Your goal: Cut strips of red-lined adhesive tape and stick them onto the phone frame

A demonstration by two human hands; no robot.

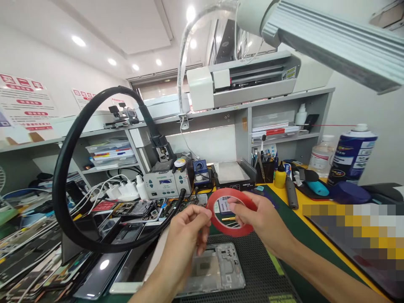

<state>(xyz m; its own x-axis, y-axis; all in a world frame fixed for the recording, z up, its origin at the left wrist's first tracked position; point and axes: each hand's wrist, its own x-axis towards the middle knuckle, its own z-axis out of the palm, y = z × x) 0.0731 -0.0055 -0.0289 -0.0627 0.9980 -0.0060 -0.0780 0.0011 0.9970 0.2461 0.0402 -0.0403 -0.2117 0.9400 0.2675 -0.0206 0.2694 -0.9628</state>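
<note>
The red tape roll [233, 232] is held between the hands: the right hand [259, 212] grips it at three o'clock; at nine o'clock, the left hand [189, 229] pinches thumb to finger, whether on tape I cannot tell. A phone frame [222, 267] lies toward six o'clock.

Tape roll [232, 232] looks satin-smooth plast.; below roll, phone frame [206, 268] has dull, patchy metal finish & blk mat [264, 269] a rough, dimpled one. L of roll, hose [59, 176] is matt, rubbery, & dark phone panel [102, 271] glossy w/ mirror-like glare. R of roll, spray can [352, 153] looks smooth, shiny metal.
</note>
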